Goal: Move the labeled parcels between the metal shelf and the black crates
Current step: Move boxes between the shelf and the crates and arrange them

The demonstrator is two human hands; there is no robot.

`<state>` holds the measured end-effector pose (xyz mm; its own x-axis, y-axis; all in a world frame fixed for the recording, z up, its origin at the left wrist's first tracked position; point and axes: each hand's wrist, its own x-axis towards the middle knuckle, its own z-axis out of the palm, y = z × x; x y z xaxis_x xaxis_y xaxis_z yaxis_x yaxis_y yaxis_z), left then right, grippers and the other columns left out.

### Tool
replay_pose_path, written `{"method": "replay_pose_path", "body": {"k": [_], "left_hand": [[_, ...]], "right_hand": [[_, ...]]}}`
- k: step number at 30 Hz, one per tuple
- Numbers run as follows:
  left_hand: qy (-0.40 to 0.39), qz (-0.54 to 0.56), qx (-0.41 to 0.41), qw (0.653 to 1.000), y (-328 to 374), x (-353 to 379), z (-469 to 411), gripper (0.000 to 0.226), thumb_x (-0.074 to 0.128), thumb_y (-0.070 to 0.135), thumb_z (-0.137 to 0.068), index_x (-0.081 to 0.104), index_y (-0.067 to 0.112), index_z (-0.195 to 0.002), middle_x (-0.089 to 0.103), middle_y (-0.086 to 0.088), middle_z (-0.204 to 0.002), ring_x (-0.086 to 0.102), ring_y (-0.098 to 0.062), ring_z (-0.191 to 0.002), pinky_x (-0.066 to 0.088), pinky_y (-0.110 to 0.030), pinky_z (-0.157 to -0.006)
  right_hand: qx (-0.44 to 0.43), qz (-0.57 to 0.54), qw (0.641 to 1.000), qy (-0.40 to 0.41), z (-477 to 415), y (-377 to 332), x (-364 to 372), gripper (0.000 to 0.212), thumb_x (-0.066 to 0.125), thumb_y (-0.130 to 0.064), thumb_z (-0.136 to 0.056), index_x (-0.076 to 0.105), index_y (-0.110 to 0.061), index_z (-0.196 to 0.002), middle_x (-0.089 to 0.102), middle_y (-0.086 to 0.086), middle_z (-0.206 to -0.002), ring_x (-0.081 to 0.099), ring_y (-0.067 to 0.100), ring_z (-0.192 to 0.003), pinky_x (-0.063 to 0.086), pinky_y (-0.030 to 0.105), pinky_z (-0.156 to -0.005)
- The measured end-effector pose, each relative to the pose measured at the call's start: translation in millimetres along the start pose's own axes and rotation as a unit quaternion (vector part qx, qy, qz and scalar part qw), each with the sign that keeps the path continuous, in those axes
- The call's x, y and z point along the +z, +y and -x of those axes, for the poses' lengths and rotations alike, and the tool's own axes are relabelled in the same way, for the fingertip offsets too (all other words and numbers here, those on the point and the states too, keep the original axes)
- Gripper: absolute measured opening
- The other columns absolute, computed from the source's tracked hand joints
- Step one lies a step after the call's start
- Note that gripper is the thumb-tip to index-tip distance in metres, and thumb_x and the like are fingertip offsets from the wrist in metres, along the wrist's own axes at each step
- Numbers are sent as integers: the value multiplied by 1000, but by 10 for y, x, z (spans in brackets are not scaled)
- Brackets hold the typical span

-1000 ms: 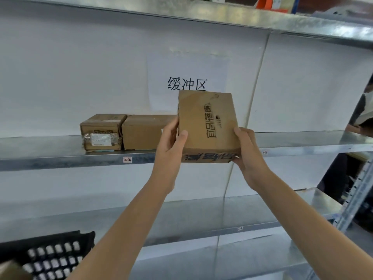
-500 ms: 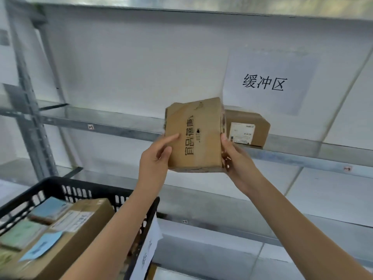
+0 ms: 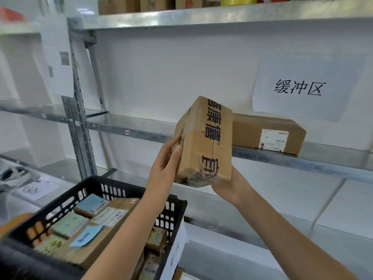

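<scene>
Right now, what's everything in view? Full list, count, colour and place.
held parcel: 1, brown with black print, centre, in the air in front of the middle shelf
shelf parcel: 1, brown with a white label, on the middle shelf behind the held one
metal shelf: 1 unit, grey, several levels across the view
black crate: 1, black, lower left
crate parcels: several, brown with white, green and blue labels, inside the crate
wall sign: 1, white with black characters, upper right
top-shelf boxes: several, brown, top edge
left hand: 1, grips the held parcel's left side
right hand: 1, under its bottom right corner
</scene>
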<state>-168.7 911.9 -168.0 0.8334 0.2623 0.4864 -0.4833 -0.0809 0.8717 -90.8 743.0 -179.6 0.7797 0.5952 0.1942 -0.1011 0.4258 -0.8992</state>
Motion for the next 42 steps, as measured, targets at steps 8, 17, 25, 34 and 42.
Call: {"method": "replay_pose_path", "body": {"k": [8, 17, 25, 34, 42], "left_hand": [[-107, 65, -159, 979, -62, -200, -33, 80, 51, 80, -77, 56, 23, -133, 68, -7, -125, 64, -22, -117, 51, -37, -93], [-29, 162, -91, 982, -344, -386, 130, 50, 70, 37, -84, 58, 29, -132, 69, -7, -121, 69, -27, -106, 59, -35, -76], [50, 126, -68, 988, -495, -473, 215, 35, 59, 27, -96, 62, 39, -129, 67, 5, -128, 67, -22, -112, 60, -34, -78], [88, 96, -183, 975, -587, -696, 511, 59, 72, 57, -77, 59, 28, -127, 73, 3, -112, 71, -19, -102, 56, -30, -75], [143, 69, -213, 964, -720, -1064, 908, 70, 74, 68, -68, 58, 38, -129, 70, 12, -114, 69, -5, -99, 56, -21, -72]], "right_hand": [[120, 51, 991, 1, -2, 117, -30, 71, 28, -75, -93, 47, -32, -147, 56, 9, -145, 55, 32, -132, 43, 57, -109], [46, 191, 974, 115, 37, -57, -81, 54, 58, -63, -88, 57, -34, -134, 72, 0, -121, 67, 23, -117, 53, 48, -101], [-4, 239, 958, 156, 85, 22, 1, 39, 53, -53, -97, 60, -42, -133, 76, -2, -111, 71, 18, -108, 54, 44, -97], [53, 250, 965, 57, 76, 357, 170, 65, 66, -56, -80, 44, -57, -141, 74, -6, -118, 70, 10, -109, 53, 30, -83], [113, 236, 964, 54, -92, 867, 369, 67, 68, -54, -77, 53, -39, -141, 76, -1, -112, 72, 19, -106, 56, 42, -94]]}}
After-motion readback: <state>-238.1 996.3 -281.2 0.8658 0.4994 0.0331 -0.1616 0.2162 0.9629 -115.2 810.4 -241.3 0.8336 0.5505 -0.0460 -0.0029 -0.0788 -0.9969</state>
